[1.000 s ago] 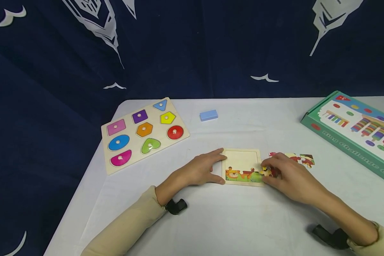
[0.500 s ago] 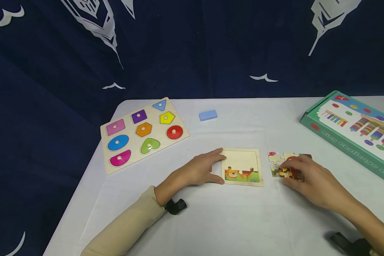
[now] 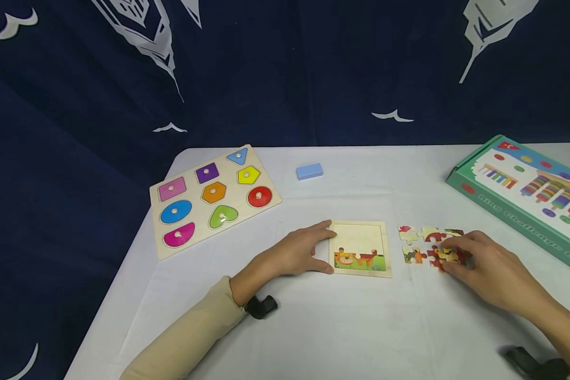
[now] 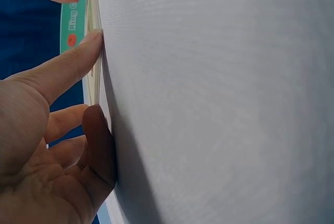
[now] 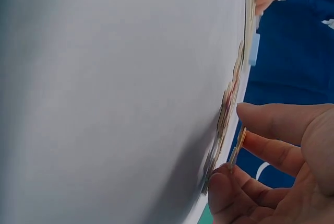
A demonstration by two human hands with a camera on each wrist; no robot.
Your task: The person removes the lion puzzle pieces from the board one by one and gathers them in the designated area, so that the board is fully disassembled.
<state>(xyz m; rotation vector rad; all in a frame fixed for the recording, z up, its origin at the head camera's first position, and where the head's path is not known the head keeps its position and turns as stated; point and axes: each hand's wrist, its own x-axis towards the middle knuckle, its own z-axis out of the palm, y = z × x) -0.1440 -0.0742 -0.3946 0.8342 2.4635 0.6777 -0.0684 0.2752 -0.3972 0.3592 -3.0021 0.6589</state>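
Observation:
In the head view my left hand (image 3: 294, 250) rests at the left edge of a shallow wooden puzzle tray (image 3: 361, 232), thumb and forefinger spread to its two left corners. A strip of joined tiger pieces (image 3: 358, 259) lies along the tray's lower side; bare wood shows above. My right hand (image 3: 494, 272) pinches a puzzle piece (image 5: 238, 150) with yellow on it, held just over the loose pieces at the tray's right. Those jigsaw pieces (image 3: 412, 255) lie in two rough rows, and my fingers hide some on the right.
A wooden shape board (image 3: 197, 211) with knobbed coloured shapes lies at the back left. A small blue block (image 3: 309, 171) sits behind the tray. The green Ring Challenge box (image 3: 522, 195) stands at the right, and a dark blue curtain (image 3: 285, 74) hangs behind the table.
My right hand has moved right, from the tray's right edge to above the loose pieces, with the yellow piece still pinched. The left hand and the tray have stayed put.

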